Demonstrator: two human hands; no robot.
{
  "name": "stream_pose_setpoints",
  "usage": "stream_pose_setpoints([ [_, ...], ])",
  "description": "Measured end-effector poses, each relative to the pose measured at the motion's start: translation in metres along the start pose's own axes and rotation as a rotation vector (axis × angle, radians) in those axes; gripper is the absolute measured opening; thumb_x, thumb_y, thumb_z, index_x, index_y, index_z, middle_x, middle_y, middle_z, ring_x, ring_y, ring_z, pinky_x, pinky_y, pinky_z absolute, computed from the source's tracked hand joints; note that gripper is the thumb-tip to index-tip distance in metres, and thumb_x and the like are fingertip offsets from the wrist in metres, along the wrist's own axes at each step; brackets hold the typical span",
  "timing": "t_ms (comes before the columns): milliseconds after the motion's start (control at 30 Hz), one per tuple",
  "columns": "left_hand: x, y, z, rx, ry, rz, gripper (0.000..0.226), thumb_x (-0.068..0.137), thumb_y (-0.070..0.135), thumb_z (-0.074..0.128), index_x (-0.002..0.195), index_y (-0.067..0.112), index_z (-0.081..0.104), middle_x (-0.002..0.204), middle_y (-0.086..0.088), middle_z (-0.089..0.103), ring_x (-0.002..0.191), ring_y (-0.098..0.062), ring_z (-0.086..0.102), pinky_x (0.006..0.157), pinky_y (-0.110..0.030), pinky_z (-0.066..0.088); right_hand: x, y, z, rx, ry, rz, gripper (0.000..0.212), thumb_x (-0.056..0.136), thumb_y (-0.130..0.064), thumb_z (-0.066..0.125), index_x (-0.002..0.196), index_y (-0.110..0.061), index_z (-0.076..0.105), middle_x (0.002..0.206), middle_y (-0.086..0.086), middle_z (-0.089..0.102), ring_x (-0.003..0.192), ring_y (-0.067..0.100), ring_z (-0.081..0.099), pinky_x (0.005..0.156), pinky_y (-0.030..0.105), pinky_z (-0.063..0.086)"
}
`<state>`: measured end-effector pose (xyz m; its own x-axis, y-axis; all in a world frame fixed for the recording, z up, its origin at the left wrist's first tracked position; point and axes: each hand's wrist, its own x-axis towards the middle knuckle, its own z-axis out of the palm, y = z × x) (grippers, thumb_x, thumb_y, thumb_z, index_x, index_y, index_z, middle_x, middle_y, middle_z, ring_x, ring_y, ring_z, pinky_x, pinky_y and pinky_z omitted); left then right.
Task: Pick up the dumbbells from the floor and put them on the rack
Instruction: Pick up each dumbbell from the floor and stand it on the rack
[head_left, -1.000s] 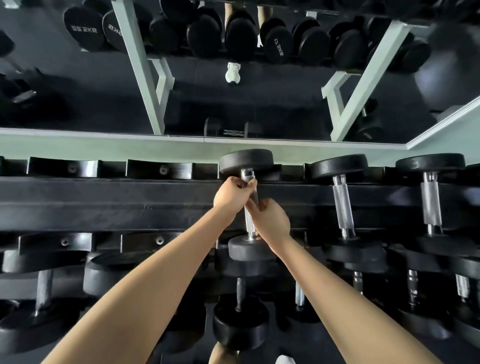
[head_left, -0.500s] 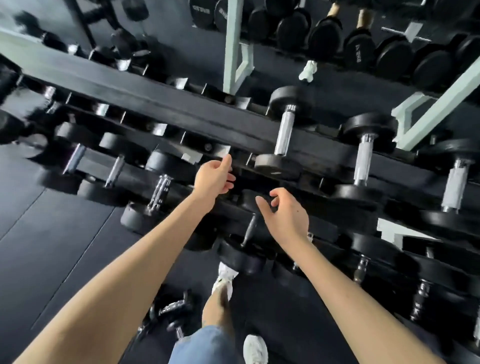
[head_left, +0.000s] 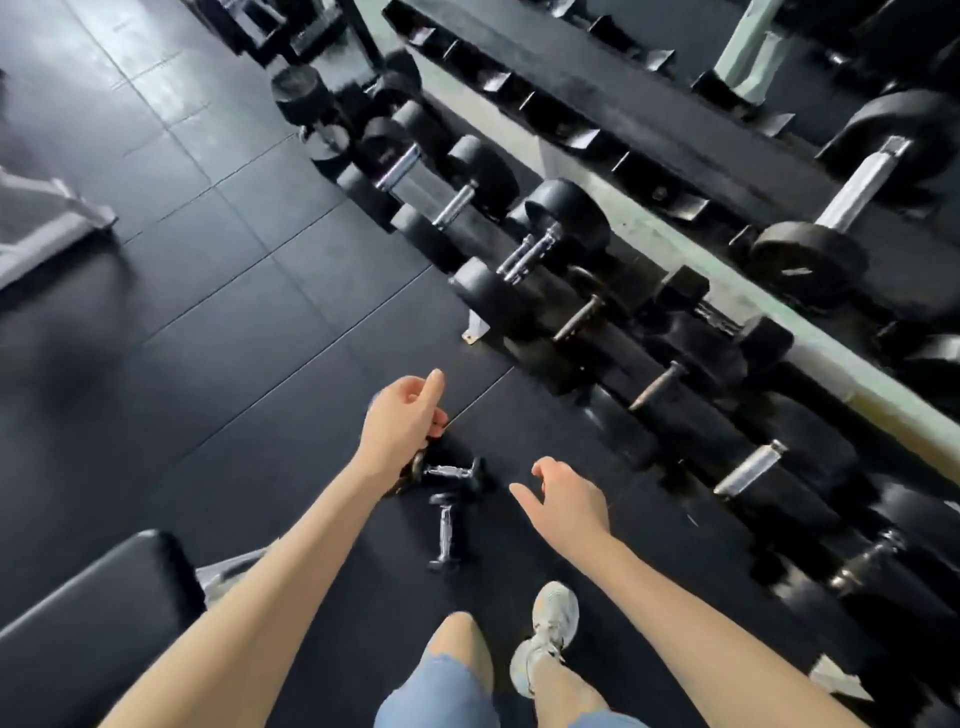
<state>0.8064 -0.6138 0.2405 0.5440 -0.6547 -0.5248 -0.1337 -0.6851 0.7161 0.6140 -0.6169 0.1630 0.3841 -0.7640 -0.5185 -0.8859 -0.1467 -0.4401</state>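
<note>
Hands L (head_left: 397, 423) + R (head_left: 571, 501) now off rack (head_left: 623, 98)

Black dumbbells (head_left: 445, 530) with chrome handles, black floor (head_left: 208, 338), white shoe (head_left: 550, 631)

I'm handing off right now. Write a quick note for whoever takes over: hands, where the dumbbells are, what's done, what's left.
Left hand: empty, fingers loosely curled, reaching down at the far dumbbell.
Right hand: empty, fingers relaxed, beside the near dumbbell.
Both small dumbbells lie on the floor mat, close together, in front of the feet.
Rack stands to the right, with empty cradles on its top tier.
Done: neither floor dumbbell is lifted yet.
Left: grip both and set them on the rack.
</note>
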Motion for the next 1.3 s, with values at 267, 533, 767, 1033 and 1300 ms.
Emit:
stream_pose_setpoints([
  [267, 0.060, -0.162, -0.038, 0.015, 0.012, -0.153, 0.033, 0.095, 0.040, 0.045, 0.084, 0.012, 0.059, 0.068, -0.002, 0.065, 0.058, -0.016, 0.059, 0.052, -0.025, 0.042, 0.053, -0.038, 0.135, -0.175, -0.206, 0.004, 0.043, 0.096, -0.049, 0.041, 0.121, -0.015, 0.048, 0.121, 0.004, 0.059, 0.108, 0.027, 0.061, 0.085, 0.037, 0.046],
  [533, 0.161, -0.368, -0.023, 0.388, -0.217, -0.212, 0.037, 0.093, 0.050, 0.041, 0.091, 0.018, 0.060, 0.075, 0.004, 0.068, 0.080, -0.020, 0.065, 0.076, -0.034, 0.052, 0.139, -0.028, 0.307, -0.197, -0.243, 0.224, 0.045, 0.095, -0.050, 0.042, 0.123, -0.014, 0.048, 0.118, 0.004, 0.060, 0.101, 0.027, 0.064, 0.077, 0.036, 0.049],
  [767, 0.256, -0.515, 0.039, 0.672, -0.296, -0.115, 0.041, 0.094, 0.049, 0.039, 0.108, 0.016, 0.059, 0.098, -0.001, 0.069, 0.094, -0.025, 0.063, 0.076, -0.032, 0.045, 0.219, 0.012, 0.450, -0.200, -0.254, 0.286, 0.043, 0.095, -0.048, 0.044, 0.119, -0.013, 0.050, 0.114, 0.004, 0.061, 0.099, 0.028, 0.063, 0.073, 0.034, 0.044],
  [1033, 0.324, -0.635, 0.138, 0.614, -0.317, -0.185, 0.049, 0.095, 0.051, 0.036, 0.123, 0.015, 0.053, 0.109, -0.004, 0.067, 0.102, -0.026, 0.061, 0.079, -0.032, 0.042, 0.291, 0.070, 0.578, -0.261, -0.277, 0.191, 0.047, 0.092, -0.053, 0.045, 0.117, -0.013, 0.050, 0.111, 0.005, 0.061, 0.096, 0.027, 0.063, 0.066, 0.033, 0.040],
  [1300, 0.364, -0.673, 0.203, -0.037, -0.331, -0.472, 0.053, 0.088, 0.050, 0.055, 0.128, 0.015, 0.050, 0.122, 0.000, 0.059, 0.108, -0.015, 0.056, 0.085, -0.025, 0.043, 0.318, 0.101, 0.647, -0.116, -0.365, 0.345, 0.058, 0.085, -0.059, 0.054, 0.122, -0.014, 0.045, 0.114, 0.007, 0.063, 0.102, 0.027, 0.063, 0.070, 0.032, 0.041],
])
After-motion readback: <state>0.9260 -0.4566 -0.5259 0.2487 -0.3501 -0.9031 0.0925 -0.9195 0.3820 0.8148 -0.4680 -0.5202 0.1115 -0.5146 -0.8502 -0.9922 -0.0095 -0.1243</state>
